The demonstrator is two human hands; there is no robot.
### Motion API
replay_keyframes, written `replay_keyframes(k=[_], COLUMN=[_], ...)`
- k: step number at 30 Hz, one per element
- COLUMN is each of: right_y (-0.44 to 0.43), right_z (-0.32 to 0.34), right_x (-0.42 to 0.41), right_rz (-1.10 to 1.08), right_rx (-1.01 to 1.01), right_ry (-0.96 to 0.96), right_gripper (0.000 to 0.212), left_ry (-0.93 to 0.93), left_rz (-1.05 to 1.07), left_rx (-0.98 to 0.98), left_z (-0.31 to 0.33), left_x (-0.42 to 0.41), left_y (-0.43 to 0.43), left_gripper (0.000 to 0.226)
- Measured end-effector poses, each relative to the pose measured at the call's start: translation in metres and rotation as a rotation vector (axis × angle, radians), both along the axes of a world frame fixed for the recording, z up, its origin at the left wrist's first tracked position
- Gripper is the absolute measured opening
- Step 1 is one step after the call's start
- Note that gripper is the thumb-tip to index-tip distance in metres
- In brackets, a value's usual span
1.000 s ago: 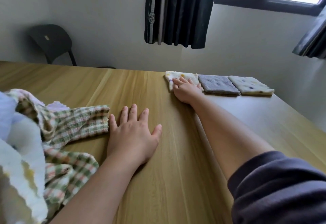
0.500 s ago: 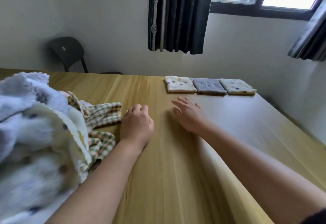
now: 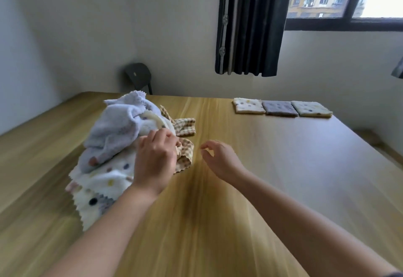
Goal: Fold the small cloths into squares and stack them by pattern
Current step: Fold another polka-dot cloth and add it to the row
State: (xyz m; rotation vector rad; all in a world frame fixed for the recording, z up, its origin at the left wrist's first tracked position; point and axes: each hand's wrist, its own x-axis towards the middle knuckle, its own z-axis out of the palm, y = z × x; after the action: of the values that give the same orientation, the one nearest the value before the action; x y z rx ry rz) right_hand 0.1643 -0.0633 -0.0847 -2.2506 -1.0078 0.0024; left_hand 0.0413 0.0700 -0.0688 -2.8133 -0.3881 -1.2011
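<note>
Beige checked cloth (image 3: 185, 155) lies crumpled, gripped by the left hand (image 3: 156, 159); right hand (image 3: 220, 157) hovers loosely curled, empty.

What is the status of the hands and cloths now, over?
Left hand grips checked cloth at pile edge. Right hand open, holding nothing. Three folded squares in a row at far side. Nothing in the way.

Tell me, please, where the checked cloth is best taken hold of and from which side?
Probably its free corner, from the right. The checked cloth sticks out of the pile on that side, lying on bare table, while the left hand holds its inner part. The right hand, empty and nearest, could make a pinch grip there.
</note>
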Motion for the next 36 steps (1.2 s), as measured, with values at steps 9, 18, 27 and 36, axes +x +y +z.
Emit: replay_keyframes(k=[9, 18, 27, 36], right_y=[0.078, 0.089, 0.056, -0.027], right_z=[0.036, 0.04, 0.097, 0.105], right_x=[-0.041, -0.038, -0.028, 0.003], right_rz=[-0.018, -0.102, -0.034, -0.241], right_rx=[0.119, 0.073, 0.918, 1.211], right_ry=[0.024, 0.019, 0.702, 0.745], right_gripper=[0.018, 0.017, 0.021, 0.023], left_ry=[0.219, 0.19, 0.155, 0.303], left_rz=[0.179, 0.171, 0.257, 0.386], left_rx=[-0.092, -0.063, -0.066, -0.06], left_z=[0.008, 0.007, 0.016, 0.022], left_x=[-0.021, -0.02, -0.027, -0.03], left_y=[0.055, 0.061, 0.075, 0.074], left_gripper=[0.07, 0.078, 0.08, 0.074])
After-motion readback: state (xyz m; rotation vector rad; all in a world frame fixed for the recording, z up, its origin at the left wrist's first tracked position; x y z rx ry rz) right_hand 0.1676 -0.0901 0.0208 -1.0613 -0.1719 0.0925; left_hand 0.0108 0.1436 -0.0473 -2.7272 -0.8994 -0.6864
